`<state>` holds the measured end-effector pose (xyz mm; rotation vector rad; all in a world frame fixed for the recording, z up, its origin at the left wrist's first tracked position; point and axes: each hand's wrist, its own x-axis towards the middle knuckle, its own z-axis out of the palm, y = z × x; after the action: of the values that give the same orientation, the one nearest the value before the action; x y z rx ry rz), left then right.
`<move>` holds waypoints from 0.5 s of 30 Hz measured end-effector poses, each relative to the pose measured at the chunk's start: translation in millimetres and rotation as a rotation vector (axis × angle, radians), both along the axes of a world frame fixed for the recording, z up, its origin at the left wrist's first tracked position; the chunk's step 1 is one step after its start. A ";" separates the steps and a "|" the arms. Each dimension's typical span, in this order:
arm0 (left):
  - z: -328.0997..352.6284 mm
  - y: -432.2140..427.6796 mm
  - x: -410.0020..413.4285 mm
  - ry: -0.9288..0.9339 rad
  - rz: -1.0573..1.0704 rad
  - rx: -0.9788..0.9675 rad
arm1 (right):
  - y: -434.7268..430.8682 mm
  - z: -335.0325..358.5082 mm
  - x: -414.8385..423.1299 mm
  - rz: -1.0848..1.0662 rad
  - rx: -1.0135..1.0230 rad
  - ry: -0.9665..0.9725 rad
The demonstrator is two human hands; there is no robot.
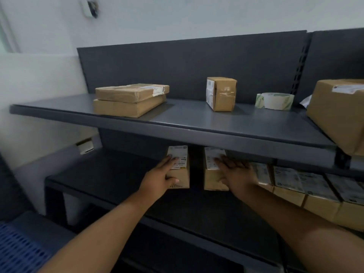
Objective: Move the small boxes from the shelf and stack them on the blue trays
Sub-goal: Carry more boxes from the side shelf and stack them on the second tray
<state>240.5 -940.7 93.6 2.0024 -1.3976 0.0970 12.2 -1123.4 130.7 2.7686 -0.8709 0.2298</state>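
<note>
Two small cardboard boxes with white labels stand on the lower dark shelf. My left hand grips the left small box, fingers on its label and thumb on its front. My right hand grips the right small box from its right side. More small labelled boxes sit in a row to the right on the same shelf. A corner of a blue tray shows at the bottom left.
On the upper shelf lie two stacked flat parcels, an upright small box, a roll of tape and a large box at the right. The upper shelf's front edge overhangs my hands.
</note>
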 end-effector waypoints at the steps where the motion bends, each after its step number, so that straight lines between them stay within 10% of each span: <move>1: 3.6 14.8 3.6 -0.003 0.039 -0.006 | 6.3 3.7 7.6 0.034 -0.002 -0.013; 15: 23.9 299.3 32.8 -0.014 0.739 0.021 | 203.3 17.2 180.6 0.675 0.028 -0.107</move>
<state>273.2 -641.4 117.5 2.4371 -0.6013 0.4209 192.8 -920.2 148.0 2.9952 0.0773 0.4786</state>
